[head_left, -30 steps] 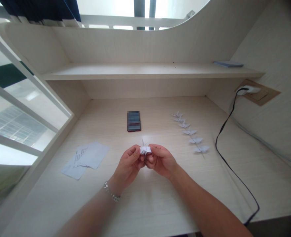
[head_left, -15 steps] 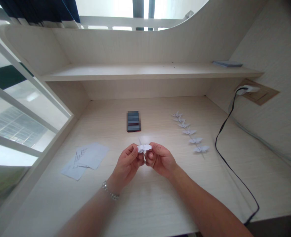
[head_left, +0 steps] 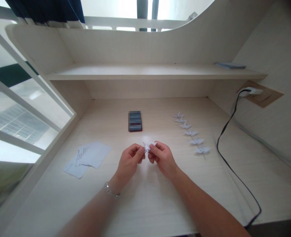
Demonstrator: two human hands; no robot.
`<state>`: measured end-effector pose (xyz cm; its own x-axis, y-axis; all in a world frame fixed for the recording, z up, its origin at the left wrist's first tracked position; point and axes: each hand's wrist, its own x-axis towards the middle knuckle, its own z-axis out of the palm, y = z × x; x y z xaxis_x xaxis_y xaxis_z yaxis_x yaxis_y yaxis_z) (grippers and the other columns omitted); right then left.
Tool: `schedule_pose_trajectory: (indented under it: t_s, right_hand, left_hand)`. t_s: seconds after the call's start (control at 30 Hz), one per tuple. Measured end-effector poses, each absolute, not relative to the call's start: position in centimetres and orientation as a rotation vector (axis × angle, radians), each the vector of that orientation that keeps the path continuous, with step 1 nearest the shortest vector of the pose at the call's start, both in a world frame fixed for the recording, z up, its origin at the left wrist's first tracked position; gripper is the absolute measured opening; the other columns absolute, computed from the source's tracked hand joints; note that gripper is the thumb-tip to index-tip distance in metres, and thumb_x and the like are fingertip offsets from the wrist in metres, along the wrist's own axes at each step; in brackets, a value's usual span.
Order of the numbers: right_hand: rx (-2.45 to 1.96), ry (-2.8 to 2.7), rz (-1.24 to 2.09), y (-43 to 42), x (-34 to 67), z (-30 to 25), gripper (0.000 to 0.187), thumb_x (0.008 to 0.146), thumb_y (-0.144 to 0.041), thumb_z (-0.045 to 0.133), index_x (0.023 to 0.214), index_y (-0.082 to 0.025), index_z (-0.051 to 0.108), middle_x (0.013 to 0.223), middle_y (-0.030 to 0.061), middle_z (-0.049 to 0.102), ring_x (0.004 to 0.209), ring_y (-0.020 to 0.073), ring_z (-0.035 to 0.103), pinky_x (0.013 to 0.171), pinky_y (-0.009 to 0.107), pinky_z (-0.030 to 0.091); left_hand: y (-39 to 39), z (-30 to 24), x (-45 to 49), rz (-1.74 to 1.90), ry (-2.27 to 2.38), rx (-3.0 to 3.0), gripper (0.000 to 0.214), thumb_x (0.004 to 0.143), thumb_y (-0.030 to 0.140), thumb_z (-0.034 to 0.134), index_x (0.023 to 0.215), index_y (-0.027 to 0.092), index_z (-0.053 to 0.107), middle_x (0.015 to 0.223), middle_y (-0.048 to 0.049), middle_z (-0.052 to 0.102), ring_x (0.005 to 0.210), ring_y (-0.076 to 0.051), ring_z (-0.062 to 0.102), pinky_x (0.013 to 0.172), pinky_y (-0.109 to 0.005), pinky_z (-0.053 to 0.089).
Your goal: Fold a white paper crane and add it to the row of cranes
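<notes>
I record the left hand (head_left: 129, 161) and right hand (head_left: 163, 159) now drawn closer, both pinching a small white paper crane (head_left: 149, 147) at frame centre above the desk (head_left: 160, 112), with a row of six paper cranes (head_left: 191, 133) farther off at right.

the paper crane (head_left: 148, 146) no longer shows as a wide white band across the hands: it now sits turned and mostly covered, with only a narrow pointed tip and a short wing edge showing between the fingers (head_left: 140, 149). the left hand (head_left: 129, 161) and the right hand (head_left: 163, 159) have drawn apart at the knuckles, where they pressed together before, and now meet only around the crane. the view has shifted slightly, so the pixel-blurred dark rectangular object (head_left: 135, 121) and the row of paper cranes (head_left: 190, 133) sit a little further right.
</notes>
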<state>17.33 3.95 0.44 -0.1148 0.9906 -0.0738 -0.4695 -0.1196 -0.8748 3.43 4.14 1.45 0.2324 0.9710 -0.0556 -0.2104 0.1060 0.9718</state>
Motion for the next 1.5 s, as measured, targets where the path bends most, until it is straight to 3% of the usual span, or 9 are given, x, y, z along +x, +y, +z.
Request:
schedule_pose_trajectory:
  t_s: [0.33,0.63,0.87,1.07,1.5]
  right_hand:
    - [-0.772,-0.596,1.611,4.1,16.8,0.5,0.019,0.074,-0.027,0.065,0.064,-0.015,0.054,0.055,-0.0026,0.051,0.048,0.0073,0.044,0.042,0.019,0.031]
    - [-0.741,-0.464,1.533,4.9,18.3,0.6,0.017,0.07,-0.026,0.067,0.065,-0.017,0.054,0.058,-0.0034,0.052,0.05,0.0079,0.046,0.042,0.019,0.032]
    - [-0.78,-0.715,1.503,4.3,17.9,0.4,0.019,0.078,-0.028,0.061,0.065,-0.016,0.054,0.055,-0.0026,0.051,0.048,0.0081,0.044,0.043,0.02,0.031]
    - [-0.833,-0.803,1.518,4.1,17.4,0.0,0.022,0.079,-0.029,0.06,0.062,-0.016,0.053,0.055,-0.001,0.054,0.049,0.0088,0.046,0.045,0.021,0.032]
    - [-0.665,-0.522,1.666,4.5,17.1,0.1,0.016,0.074,-0.024,0.065,0.067,-0.016,0.054,0.059,-0.0029,0.052,0.051,0.0077,0.047,0.045,0.019,0.032]
  left_hand:
    - [4.2,1.1,3.6,1.022,0.762,0.705,0.021,0.078,0.028,0.061,0.066,0.014,0.052,0.057,0.0023,0.049,0.053,-0.007,0.044,0.055,-0.022,0.034]
    - [4.4,2.1,2.9,1.142,0.613,0.71,0.023,0.081,0.021,0.057,0.062,0.016,0.045,0.057,0.0037,0.046,0.054,-0.008,0.043,0.053,-0.021,0.034]
    - [4.3,1.6,3.1,1.108,0.736,0.813,0.031,0.084,0.043,0.048,0.073,0.015,0.055,0.063,-0.0002,0.052,0.055,-0.009,0.047,0.05,-0.023,0.034]
    - [4.1,1.5,3.3,1.035,0.799,0.844,0.016,0.08,0.028,0.059,0.071,0.014,0.055,0.062,0.001,0.052,0.054,-0.007,0.046,0.052,-0.021,0.034]
    - [4.3,1.9,2.8,1.077,0.527,0.567,0.016,0.081,0.02,0.054,0.066,0.016,0.049,0.06,0.0015,0.049,0.055,-0.009,0.044,0.054,-0.023,0.036]
